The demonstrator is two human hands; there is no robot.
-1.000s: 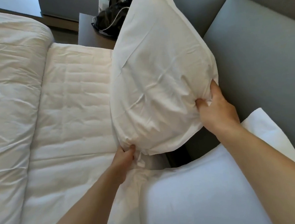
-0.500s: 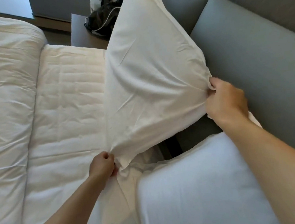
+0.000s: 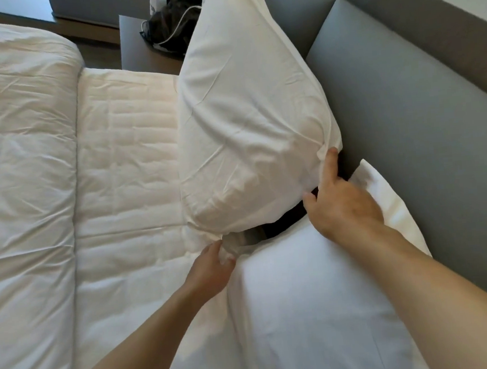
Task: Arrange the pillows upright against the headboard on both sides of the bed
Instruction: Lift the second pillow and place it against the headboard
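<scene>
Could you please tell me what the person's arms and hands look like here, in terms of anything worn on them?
Both forearms are bare to the frame edge, with no sleeves in view. The left hand and the right hand wear no gloves, and no rings, watch or bracelet show on the sides facing the camera. Fingernails look short and unpainted where visible.

Single head-worn view, angled downward

The bed is seen closely from above near its head end, facing along the grey headboard toward the far corner.
</scene>
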